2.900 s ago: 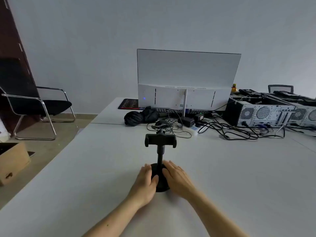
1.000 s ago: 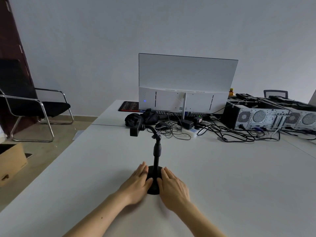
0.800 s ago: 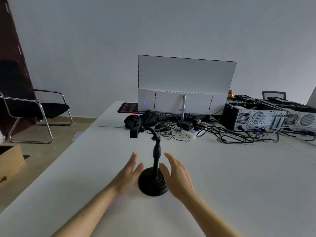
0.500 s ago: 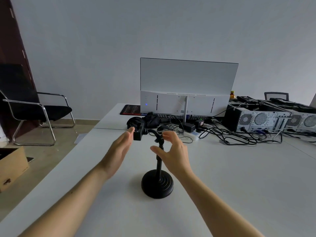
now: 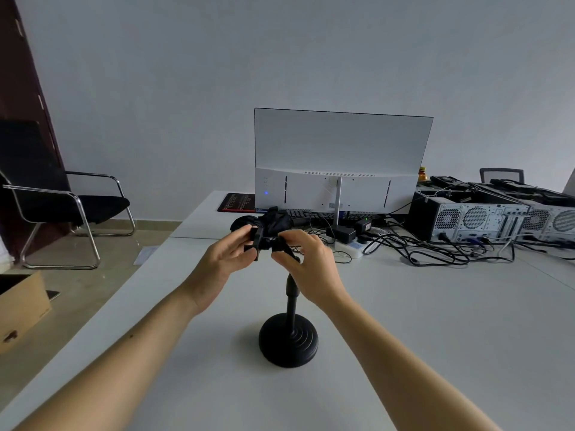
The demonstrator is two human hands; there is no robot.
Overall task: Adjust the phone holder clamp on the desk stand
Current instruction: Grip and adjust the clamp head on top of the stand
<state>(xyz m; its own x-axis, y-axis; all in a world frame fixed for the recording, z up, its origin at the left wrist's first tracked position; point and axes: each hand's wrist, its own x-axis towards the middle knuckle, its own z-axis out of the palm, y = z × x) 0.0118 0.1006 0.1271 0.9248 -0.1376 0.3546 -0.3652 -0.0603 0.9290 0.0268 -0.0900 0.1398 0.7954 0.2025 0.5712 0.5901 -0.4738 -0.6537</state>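
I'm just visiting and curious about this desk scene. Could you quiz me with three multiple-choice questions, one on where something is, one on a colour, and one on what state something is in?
1. Where does the stand's round base sit?
A. On the white table, nearer the person than the monitor
B. On the chair
C. On top of a computer case

2. What colour is the phone stand?
A. White
B. Black
C. Red

3. What are the hands doing?
A. Resting flat on the table
B. Both pressing on the base
C. Both holding the clamp at the top of the stand

Answers:
1 A, the base stands on bare tabletop in front of the monitor.
2 B, base, pole and clamp are all black.
3 C, the left hand and right hand grip the clamp from either side.
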